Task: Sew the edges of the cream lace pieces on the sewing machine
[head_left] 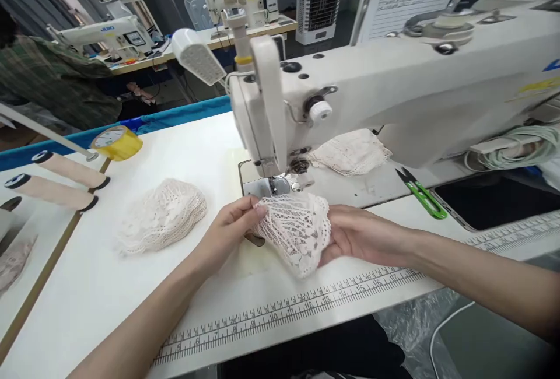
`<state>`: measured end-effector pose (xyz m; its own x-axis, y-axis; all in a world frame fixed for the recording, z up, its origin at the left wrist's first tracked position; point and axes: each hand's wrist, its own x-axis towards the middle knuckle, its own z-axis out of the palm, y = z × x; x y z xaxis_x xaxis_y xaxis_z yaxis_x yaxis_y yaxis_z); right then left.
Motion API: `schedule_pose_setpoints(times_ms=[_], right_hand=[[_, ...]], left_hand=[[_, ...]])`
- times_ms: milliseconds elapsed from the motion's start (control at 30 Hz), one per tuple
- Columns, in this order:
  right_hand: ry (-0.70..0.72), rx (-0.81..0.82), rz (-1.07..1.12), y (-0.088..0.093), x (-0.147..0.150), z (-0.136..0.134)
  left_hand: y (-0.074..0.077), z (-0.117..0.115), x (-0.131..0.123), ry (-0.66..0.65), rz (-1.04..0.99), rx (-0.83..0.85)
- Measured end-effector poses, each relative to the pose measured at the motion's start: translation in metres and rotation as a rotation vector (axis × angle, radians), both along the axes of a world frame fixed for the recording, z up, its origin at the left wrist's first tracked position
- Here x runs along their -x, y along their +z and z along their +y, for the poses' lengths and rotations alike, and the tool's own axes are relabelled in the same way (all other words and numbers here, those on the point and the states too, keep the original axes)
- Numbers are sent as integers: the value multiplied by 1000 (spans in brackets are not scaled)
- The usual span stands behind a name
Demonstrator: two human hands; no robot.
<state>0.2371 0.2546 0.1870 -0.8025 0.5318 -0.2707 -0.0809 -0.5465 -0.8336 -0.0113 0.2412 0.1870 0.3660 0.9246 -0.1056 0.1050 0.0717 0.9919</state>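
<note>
Pinching lace piece (297,228) with left hand (227,230), cupping it in right hand (363,234), just short of presser foot (273,186), seemingly unsewn; lace pile (161,216) toward table's (131,291) left edge.

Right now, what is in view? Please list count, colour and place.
sewing machine: one, white, centre
table: one, white, under everything
lace piece: one, pale pink, front centre
lace pile: one, cream, left of it
lace scraps: one heap, cream, under the machine's arm
snips: one, green, machine bed, right
tape roll: one, yellow, far left
spools: two, beige, left edge
ruler strip: one, black marks, table front
left hand: fingers pinch the lace piece's left edge
right hand: holds its right side
</note>
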Motion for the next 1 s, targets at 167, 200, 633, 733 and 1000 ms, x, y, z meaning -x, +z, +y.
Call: schedule_pose_setpoints(times_ms=[167, 200, 633, 733, 1000], right_hand=[[-42, -305, -215, 5, -6, 20], [-77, -397, -265, 6, -4, 27], [-117, -879, -398, -2, 33, 28], [-207, -1158, -340, -8, 32, 19], [-164, -1320, -334, -8, 31, 15]], left_hand=[[8, 0, -6, -93, 134, -65], [8, 0, -8, -115, 180, -92], [-17, -6, -1, 112, 645, -786], [-24, -7, -1, 148, 732, -982], [-20, -6, -5, 103, 696, -1181]])
